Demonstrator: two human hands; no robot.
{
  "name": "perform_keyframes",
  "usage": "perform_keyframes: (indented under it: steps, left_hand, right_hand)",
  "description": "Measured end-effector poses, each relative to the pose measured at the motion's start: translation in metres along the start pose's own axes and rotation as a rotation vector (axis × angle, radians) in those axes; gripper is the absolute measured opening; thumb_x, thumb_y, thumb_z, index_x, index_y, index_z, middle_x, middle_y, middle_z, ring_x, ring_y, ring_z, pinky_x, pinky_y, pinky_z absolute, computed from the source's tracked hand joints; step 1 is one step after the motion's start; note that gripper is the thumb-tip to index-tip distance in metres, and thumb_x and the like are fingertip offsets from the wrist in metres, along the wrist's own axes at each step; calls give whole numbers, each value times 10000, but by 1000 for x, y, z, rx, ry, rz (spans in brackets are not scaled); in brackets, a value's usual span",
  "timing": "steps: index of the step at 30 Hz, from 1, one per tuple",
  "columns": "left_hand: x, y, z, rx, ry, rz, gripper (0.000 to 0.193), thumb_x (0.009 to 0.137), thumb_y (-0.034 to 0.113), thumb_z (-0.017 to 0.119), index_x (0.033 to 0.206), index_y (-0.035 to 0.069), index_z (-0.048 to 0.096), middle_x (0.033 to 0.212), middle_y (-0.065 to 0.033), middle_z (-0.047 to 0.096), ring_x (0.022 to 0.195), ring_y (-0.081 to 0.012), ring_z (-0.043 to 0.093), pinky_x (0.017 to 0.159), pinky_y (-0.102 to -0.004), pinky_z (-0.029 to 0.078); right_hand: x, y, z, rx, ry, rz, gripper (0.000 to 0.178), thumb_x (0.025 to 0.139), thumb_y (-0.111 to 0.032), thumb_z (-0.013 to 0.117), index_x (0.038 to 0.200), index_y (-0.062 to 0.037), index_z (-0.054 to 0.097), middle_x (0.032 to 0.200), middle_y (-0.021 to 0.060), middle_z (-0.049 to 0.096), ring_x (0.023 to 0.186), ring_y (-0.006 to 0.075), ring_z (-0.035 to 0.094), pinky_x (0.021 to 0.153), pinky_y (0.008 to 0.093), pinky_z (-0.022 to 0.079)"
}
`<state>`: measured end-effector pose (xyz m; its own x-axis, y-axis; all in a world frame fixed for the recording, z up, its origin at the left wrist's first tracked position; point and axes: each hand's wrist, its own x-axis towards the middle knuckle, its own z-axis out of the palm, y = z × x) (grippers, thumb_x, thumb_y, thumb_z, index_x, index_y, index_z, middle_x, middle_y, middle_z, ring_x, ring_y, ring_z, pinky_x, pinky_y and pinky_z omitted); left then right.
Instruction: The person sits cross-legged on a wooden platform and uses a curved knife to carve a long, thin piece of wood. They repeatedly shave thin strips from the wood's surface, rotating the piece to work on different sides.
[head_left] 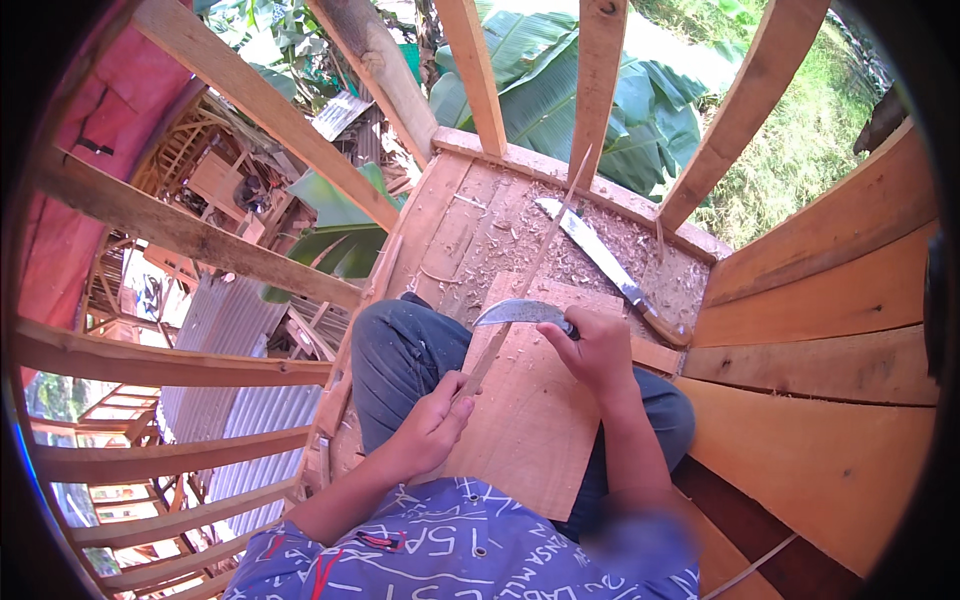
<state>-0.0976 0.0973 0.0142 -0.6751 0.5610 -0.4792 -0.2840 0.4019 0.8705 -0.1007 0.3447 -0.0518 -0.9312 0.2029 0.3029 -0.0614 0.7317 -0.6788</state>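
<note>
My left hand is closed around the lower end of a long, thin wooden strip, which slants up and away from me to a narrow tip. In my right hand is the dark handle of a curved knife. Its blade points left and crosses the strip a short way above my left fingers; whether the edge bites into the wood cannot be seen. Beneath both hands, a flat wooden board rests across my lap and slopes away from me.
A machete with a wooden handle lies beyond the board on the plank floor, among scattered shavings. Upright wooden slats stand ahead and to the left. A plank wall closes the right side. Banana leaves hang outside.
</note>
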Motion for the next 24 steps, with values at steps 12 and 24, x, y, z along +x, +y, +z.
perform_keyframes:
  steps: [12,24]
  left_hand:
    - [-18,18,22,451,182,216,296,931,116,469,1173,-40,402,884,-319,557,855,-483,567,705,-476,449]
    - [-32,25,26,309,64,122,256,929,88,454,1147,-36,402,767,-283,554,743,-436,590,639,-438,438]
  right_hand:
    - [-1,1,-8,-225,182,24,630,687,-657,653,553,-62,494,486,79,482,428,266,514,415,355,384]
    - [2,42,-23,-292,372,341,628,804,-622,579,695,-5,616,507,118,476,470,304,478,475,391,367]
